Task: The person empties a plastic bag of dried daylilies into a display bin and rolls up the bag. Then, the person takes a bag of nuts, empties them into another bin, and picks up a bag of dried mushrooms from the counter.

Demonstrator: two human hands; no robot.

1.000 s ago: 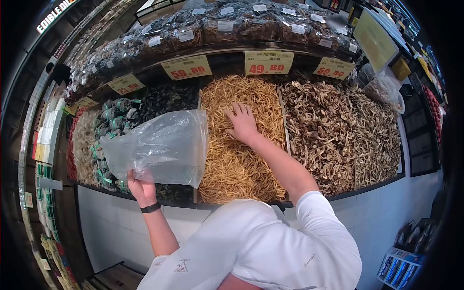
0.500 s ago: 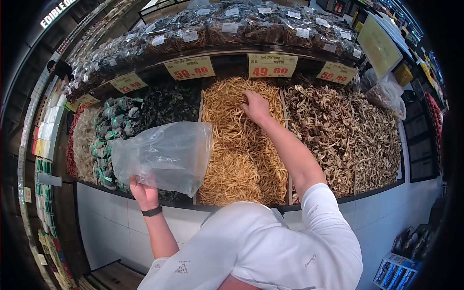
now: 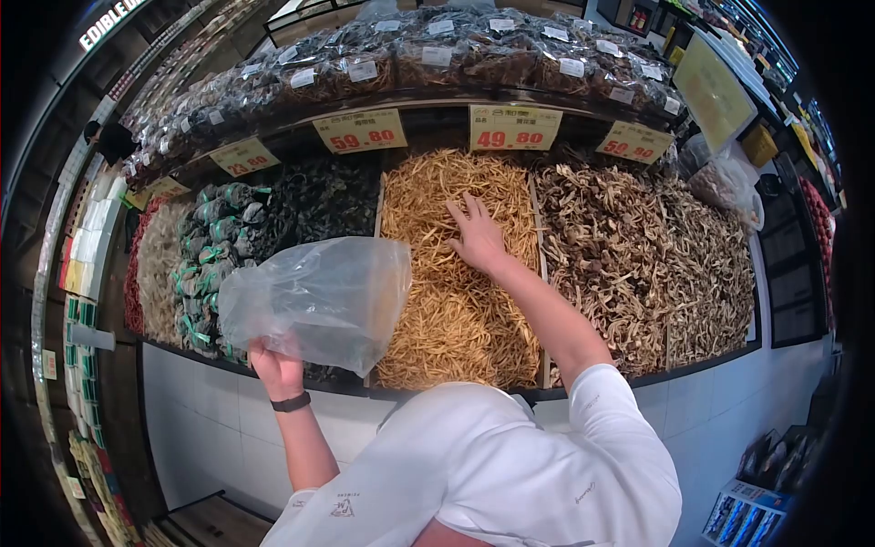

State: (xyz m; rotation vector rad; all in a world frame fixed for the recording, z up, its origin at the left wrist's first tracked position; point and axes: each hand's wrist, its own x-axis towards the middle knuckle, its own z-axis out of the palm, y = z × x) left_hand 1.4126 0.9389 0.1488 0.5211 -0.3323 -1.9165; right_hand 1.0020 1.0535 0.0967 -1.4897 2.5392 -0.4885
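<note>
My left hand (image 3: 276,363), with a dark band on the wrist, grips a clear plastic bag (image 3: 319,296) by its lower left part. The bag is puffed out, its wide end toward the middle bin, and I see nothing inside it. Over the bin of golden dried strips (image 3: 456,333), which look like dried lily flowers, my right hand (image 3: 477,239) lies palm down with fingers spread, at or just above the heap. Nothing shows in its grasp.
Left of the middle bin are dark dried seaweed (image 3: 324,202) and green-tied bundles (image 3: 219,223); to the right, brown dried strips (image 3: 602,264). Price signs (image 3: 516,128) stand behind, below stacked bagged goods (image 3: 437,59). A person (image 3: 111,141) is at far left.
My right hand has drawn back toward me across the golden strips, and its fingers have spread. The plastic bag has shifted slightly right and down, still in my left hand.
</note>
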